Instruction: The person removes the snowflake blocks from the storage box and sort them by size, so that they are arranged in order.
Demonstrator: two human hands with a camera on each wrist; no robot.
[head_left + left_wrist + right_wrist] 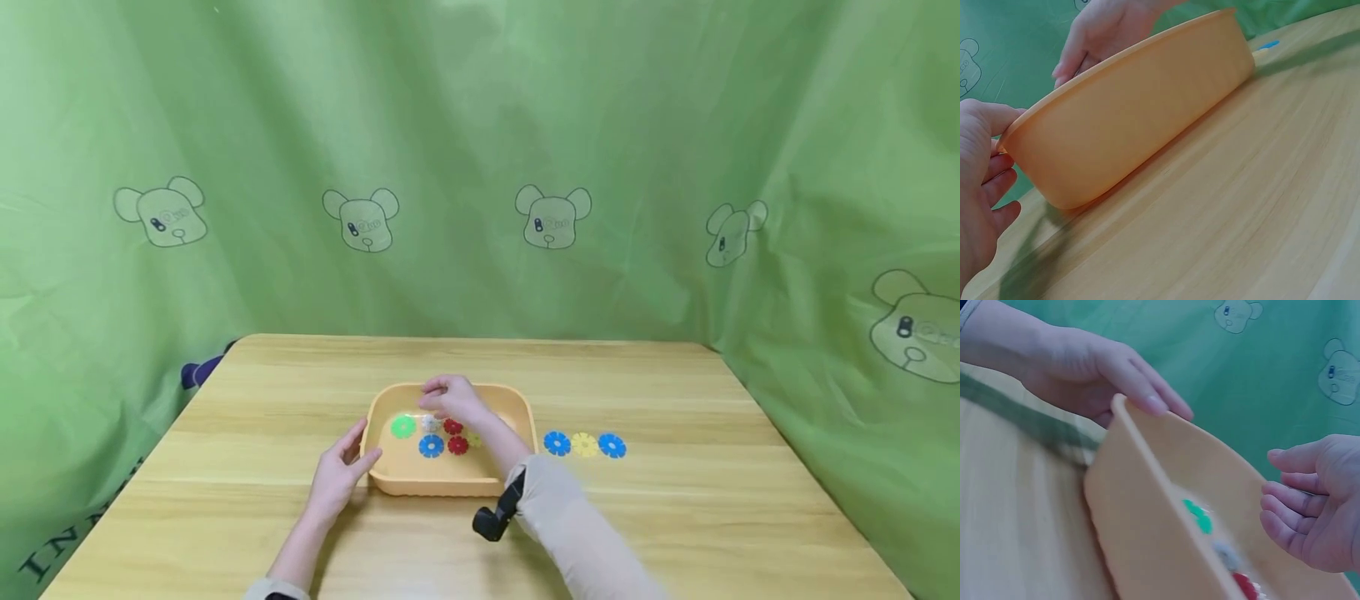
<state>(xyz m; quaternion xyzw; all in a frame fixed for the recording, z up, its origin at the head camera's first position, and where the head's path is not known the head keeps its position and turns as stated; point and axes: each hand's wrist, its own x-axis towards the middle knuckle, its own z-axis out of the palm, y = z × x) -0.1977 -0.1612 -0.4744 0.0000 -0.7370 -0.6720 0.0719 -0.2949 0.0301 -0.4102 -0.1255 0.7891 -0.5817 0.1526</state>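
A light-orange plastic tray (431,485) with raised walls sits on the table, holding several notched plastic discs. Among them lie a green disc (402,427), a white disc (430,423), a blue disc (431,447) and a red disc (458,446). My left hand (339,475) grips the tray's left rim, thumb on one side and fingers on the other. Over the inside of the tray hovers my right hand (455,397), fingers loosely bent, nothing held; the right wrist view shows its bare palm and fingertips (1270,501). My right forearm hides part of the tray's right side.
Right of the tray, a blue disc (557,443), a yellow disc (584,445) and another blue disc (612,446) lie in a row on the wooden table (712,500). A green curtain (457,283) printed with bear heads hangs behind and along both sides.
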